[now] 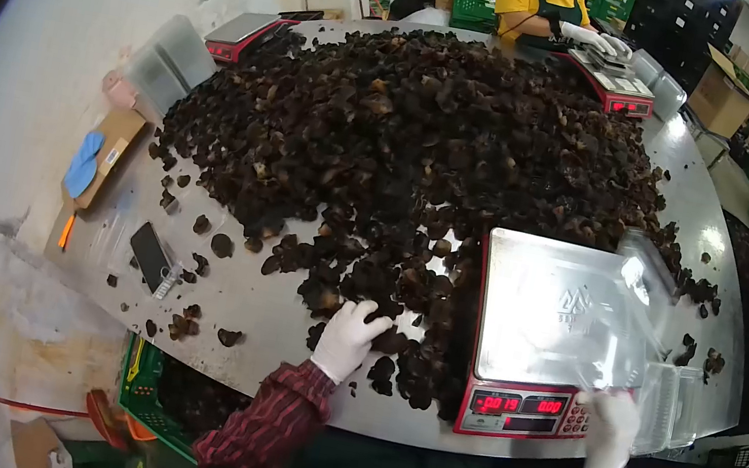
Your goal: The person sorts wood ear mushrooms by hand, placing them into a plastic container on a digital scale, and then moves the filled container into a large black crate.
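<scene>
A large heap of dark brown, mushroom-like pieces covers much of the metal table. My left hand, in a white glove, touches loose pieces at the heap's near edge, its fingers apart. At the right, a red scale with a silver plate shows lit red digits. My right hand, also gloved, is at the scale's front right corner, by the near edge of a clear plastic container over the plate. Its fingers look curled, but blur hides their grip. More clear containers lie to its right.
Across the table a person in yellow has gloved hands by another red scale. A third scale and clear tubs stand far left. A phone lies left; a green crate is below the near edge.
</scene>
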Demonstrator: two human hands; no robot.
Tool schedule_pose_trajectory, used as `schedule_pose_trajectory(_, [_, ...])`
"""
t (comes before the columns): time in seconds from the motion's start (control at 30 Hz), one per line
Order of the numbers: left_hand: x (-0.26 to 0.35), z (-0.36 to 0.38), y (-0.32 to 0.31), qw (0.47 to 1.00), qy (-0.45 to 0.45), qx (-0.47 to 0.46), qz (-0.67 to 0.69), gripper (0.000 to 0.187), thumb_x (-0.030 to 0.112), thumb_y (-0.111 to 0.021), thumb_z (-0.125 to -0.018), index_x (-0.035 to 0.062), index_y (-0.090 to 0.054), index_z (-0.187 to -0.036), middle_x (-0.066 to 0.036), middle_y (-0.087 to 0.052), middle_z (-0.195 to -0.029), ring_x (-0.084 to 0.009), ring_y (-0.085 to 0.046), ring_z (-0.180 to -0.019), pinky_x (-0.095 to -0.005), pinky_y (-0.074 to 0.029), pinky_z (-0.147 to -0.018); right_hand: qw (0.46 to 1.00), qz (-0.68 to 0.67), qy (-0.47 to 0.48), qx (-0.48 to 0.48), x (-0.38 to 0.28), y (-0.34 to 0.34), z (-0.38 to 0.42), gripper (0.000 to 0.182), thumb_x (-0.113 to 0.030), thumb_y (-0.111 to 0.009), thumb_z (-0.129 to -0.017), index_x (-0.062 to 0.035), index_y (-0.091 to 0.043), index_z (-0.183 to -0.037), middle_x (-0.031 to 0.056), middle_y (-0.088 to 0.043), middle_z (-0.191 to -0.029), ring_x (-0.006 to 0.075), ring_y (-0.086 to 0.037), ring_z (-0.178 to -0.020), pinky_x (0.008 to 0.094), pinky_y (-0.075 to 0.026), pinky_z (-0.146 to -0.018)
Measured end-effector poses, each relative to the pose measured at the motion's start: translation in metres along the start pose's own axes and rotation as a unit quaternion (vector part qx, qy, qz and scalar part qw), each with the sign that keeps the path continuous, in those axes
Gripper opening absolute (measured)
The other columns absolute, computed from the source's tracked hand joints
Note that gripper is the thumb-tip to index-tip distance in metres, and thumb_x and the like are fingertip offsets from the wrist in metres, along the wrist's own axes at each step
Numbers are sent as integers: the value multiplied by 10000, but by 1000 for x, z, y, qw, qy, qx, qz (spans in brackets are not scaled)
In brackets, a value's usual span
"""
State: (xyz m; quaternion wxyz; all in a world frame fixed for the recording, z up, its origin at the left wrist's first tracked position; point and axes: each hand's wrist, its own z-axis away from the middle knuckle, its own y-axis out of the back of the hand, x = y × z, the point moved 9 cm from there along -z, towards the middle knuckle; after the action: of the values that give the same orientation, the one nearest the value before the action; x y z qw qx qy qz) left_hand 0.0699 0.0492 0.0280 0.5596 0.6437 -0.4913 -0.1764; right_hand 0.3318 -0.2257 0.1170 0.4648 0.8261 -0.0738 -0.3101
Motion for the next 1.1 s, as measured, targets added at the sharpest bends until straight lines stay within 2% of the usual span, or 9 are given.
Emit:
schedule_pose_trajectory(0.03, [-10, -3, 3, 998, 28, 16, 49, 392, -71, -604, -617, 140, -654, -944, -74, -544, -1040, -263, -546, -981, -357, -479, -835, 983, 103, 149, 10, -63, 1, -10, 234, -103, -738, -689, -76, -518, -612, 82, -480, -579, 280, -535, -584, 386, -421, -533])
schedule_pose_trajectory(0.1, [-8, -16, 1, 991, 53, 46, 115, 366, -82, -582, -635, 133, -653, -922, -74, -560, -991, -239, -563, -952, -347, -491, -801, 972, 70, 223, -24, -77, -2, -16, 283, -140, -748, -681, -73, -483, -609, 105, -465, -580, 306, -509, -572, 412, -396, -524])
schedule_pose_trajectory(0.2, [-36, -22, 21, 939, 123, 93, 306, 333, -145, -549, -603, 50, -644, -856, -82, -567, -869, -234, -600, -838, -283, -476, -770, 975, 43, 211, -54, -81, -19, -11, 302, -153, -750, -682, -72, -468, -608, 106, -457, -573, 308, -502, -570, 417, -395, -530])
schedule_pose_trajectory(0.4, [34, -80, 85, 912, 59, 108, 391, 320, -110, -644, -627, 52, -649, -903, -56, -571, -926, -173, -583, -850, -257, -467, -763, 966, 13, 237, -101, -91, -25, -13, 104, -75, -641, -677, -86, -543, -708, 79, -493, -648, 282, -534, -632, 400, -433, -578])
schedule_pose_trajectory(0.57, [162, -114, 84, 940, -139, 88, 298, 411, -95, -570, -620, 86, -647, -981, -110, -555, -986, -280, -568, -933, -340, -497, -779, 962, 11, 242, -125, -97, -37, -16, 119, -106, -650, -698, -74, -538, -720, 93, -495, -658, 292, -542, -658, 403, -437, -573])
schedule_pose_trajectory(0.7, [212, -116, 13, 976, -151, -127, 86, 392, 158, -639, -758, 170, -599, -1148, -111, -520, -1155, -313, -535, -998, -396, -488, -797, 963, 14, 246, -112, -99, -44, -20, 208, -205, -701, -711, -64, -551, -738, 102, -513, -688, 301, -538, -657, 405, -438, -575])
schedule_pose_trajectory(0.8, [221, -111, 26, 967, -196, -85, 136, 470, 212, -654, -776, 172, -562, -1236, -127, -477, -1286, -346, -498, -1089, -410, -462, -877, 972, 3, 197, -129, -102, -41, -26, 449, -337, -793, -596, -14, -595, -838, 107, -566, -757, 298, -559, -667, 379, -461, -615])
schedule_pose_trajectory(0.93, [209, -103, 72, 929, -259, 22, 265, 372, 133, -638, -796, 110, -611, -1166, -143, -535, -1241, -318, -516, -1102, -407, -444, -923, 981, -151, 95, -71, -80, -17, -25, 343, -207, -817, -633, -49, -625, -869, 77, -538, -716, 246, -555, -633, 333, -448, -570])
schedule_pose_trajectory(1.1, [93, -86, 80, 979, -96, 102, 146, 280, 61, -635, -784, 89, -662, -1061, -94, -646, -1024, -287, -603, -934, -367, -491, -832, 963, -209, -86, 149, -17, 26, -7, 141, -41, -618, -864, 6, -571, -740, 38, -512, -686, 111, -479, -609, 249, -395, -554])
